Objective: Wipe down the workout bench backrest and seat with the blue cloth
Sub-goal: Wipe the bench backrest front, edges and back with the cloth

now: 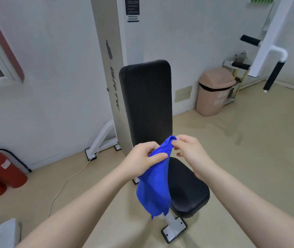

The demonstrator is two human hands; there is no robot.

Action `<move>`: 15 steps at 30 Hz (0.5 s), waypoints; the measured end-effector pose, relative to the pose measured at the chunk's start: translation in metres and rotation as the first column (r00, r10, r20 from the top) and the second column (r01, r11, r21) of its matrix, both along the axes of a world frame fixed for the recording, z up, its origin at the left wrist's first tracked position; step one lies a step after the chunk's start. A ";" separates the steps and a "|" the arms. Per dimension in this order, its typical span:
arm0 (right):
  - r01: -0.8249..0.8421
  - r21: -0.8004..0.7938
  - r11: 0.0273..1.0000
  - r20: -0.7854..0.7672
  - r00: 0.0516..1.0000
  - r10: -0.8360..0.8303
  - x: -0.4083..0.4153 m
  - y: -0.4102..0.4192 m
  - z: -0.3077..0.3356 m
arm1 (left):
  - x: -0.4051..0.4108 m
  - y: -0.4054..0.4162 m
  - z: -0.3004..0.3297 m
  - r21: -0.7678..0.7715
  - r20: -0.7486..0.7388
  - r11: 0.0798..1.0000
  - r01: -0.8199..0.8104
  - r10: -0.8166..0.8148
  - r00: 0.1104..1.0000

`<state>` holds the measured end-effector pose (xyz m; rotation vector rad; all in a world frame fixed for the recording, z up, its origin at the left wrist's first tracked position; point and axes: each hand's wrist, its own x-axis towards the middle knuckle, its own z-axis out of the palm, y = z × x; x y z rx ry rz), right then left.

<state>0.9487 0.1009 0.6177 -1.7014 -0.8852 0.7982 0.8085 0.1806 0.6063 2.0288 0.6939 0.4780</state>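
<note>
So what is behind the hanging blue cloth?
Behind the blue cloth, held up by the left hand and right hand, are the left edge of the black seat and the white frame post. The joint with the backrest is covered.

Blue cloth (pixel 153 183) hanging crumpled before upright black backrest (pixel 145 97) and flat black seat (pixel 187 190).

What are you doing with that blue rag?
A person is holding a blue cloth up in the air, the left hand and right hand both pinching its top edge. It hangs in front of the black workout bench, not touching the backrest or seat yet.
</note>
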 end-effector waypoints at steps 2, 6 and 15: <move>0.087 0.003 0.996 0.189 0.978 -0.086 0.015 0.018 -0.002 | 0.011 0.023 0.001 -0.037 -0.007 0.999 -0.002 0.002 1.000; 0.124 -0.017 0.992 0.111 0.986 -0.121 0.034 0.058 -0.009 | 0.034 0.069 -0.001 -0.193 0.026 0.981 0.005 0.000 1.000; 0.261 -0.035 0.965 -0.596 0.769 -0.230 0.088 0.165 -0.012 | 0.104 0.191 -0.013 -0.380 0.047 0.924 0.052 -0.037 0.998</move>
